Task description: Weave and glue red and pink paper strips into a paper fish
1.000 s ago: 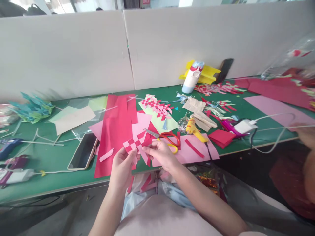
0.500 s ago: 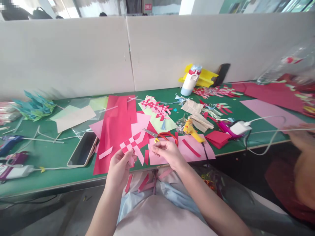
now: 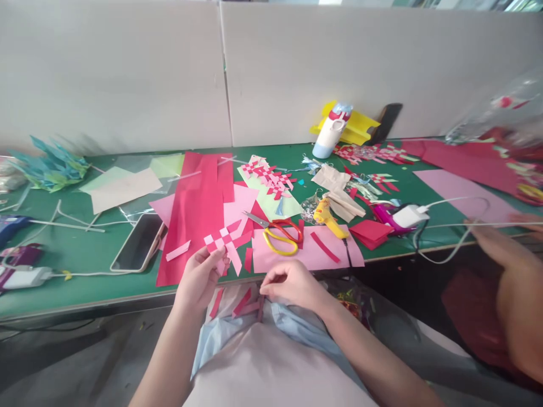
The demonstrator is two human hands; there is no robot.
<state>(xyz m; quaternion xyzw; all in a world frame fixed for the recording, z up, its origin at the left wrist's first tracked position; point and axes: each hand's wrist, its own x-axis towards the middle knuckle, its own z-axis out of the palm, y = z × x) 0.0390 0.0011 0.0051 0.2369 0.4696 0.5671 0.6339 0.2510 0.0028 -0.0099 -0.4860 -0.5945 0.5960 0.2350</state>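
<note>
My left hand (image 3: 199, 278) pinches a woven paper fish (image 3: 224, 238) of pink and red strips at its lower end, above the table's front edge. My right hand (image 3: 292, 285) is closed, thumb against fingers, over my lap; whatever it may hold is too small to tell. Several cut paper strips (image 3: 241, 302) lie on my lap just left of it. Beyond the right hand, scissors (image 3: 282, 233) with red and yellow handles rest partly on a pink paper sheet (image 3: 271, 261). A loose red strip (image 3: 325, 247) lies on that sheet.
Right of the scissors lie a yellow glue gun (image 3: 328, 219) and folded red paper (image 3: 371, 233). Behind stand finished woven fish (image 3: 271, 178) and a white bottle (image 3: 332, 133). A phone (image 3: 138, 243) lies left. Another person's arm (image 3: 500, 249) reaches in at right, near a white cable (image 3: 458, 260).
My right hand has moved down and towards me, from beside the woven fish to above my lap. My left hand keeps its hold on the fish. The view has tilted down slightly.
</note>
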